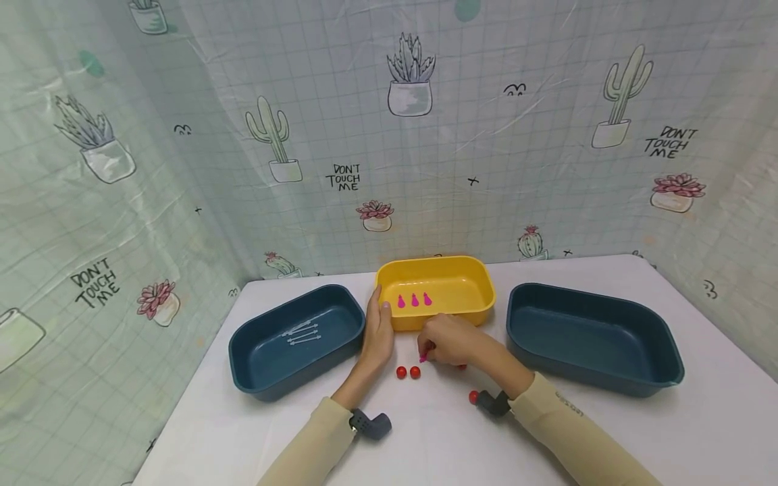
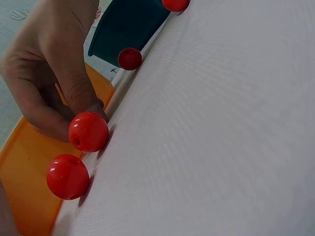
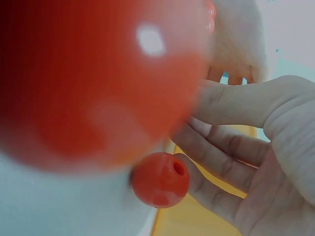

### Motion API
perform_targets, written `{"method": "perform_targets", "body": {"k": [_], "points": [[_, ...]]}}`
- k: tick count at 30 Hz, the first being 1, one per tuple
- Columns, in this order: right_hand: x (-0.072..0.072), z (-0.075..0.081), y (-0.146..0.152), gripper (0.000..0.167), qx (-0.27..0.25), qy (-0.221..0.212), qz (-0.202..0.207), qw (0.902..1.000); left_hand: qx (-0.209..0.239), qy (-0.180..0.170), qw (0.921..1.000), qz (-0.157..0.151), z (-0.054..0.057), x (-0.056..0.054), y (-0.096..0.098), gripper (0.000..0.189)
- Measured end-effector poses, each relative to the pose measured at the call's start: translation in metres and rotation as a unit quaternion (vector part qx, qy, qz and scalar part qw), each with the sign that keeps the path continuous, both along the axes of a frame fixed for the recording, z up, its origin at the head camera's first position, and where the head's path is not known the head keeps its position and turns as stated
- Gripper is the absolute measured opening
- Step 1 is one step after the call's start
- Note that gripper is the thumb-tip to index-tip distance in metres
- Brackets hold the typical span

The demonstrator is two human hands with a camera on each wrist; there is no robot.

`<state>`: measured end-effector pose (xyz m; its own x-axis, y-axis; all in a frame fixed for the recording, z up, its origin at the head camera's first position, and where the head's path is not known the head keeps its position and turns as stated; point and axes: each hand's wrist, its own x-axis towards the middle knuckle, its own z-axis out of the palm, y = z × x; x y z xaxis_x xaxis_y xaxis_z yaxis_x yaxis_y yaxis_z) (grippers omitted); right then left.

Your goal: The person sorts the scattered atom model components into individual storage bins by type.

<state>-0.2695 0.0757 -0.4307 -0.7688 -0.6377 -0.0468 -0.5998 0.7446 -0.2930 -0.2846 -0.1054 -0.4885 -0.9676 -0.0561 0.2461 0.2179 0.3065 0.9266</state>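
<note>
My right hand [image 1: 451, 339] pinches a small pink piece [image 1: 423, 358] just in front of the yellow bin [image 1: 444, 317]. At the bin's left front corner is my left hand [image 1: 378, 337], holding the rim between thumb and fingers. Three pink pear-shaped pieces [image 1: 415, 300] lie in a row inside this bin. Two red beads [image 1: 415, 372] sit side by side on the table, close to the pinched piece. Another red bead [image 1: 462, 366] is partly hidden under the right hand, and one more bead [image 1: 474, 397] lies by the right wrist. The left wrist view shows a hole in a bead [image 2: 88, 132].
A dark blue bin [image 1: 267, 361] with several thin white sticks [image 1: 302, 332] stands at the left. Another dark blue bin [image 1: 598, 337] is at the right. A cloth printed with cacti [image 1: 410, 175] hangs behind the white table [image 1: 425, 439].
</note>
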Motion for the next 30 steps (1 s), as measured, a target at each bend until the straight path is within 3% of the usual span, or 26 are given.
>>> {"method": "perform_targets", "body": {"k": [16,30], "points": [[-0.0010,0.0025,0.0033,0.010,-0.006,-0.019,-0.010,0.9997,0.002,0.002,1.0000,-0.003,0.0030,0.0007,0.0009,0.055],[-0.0067,-0.0008,0.0072,0.012,-0.031,-0.028,0.026,0.9988,0.004,-0.003,1.0000,-0.001,0.0036,0.0013,0.0015,0.055]]}}
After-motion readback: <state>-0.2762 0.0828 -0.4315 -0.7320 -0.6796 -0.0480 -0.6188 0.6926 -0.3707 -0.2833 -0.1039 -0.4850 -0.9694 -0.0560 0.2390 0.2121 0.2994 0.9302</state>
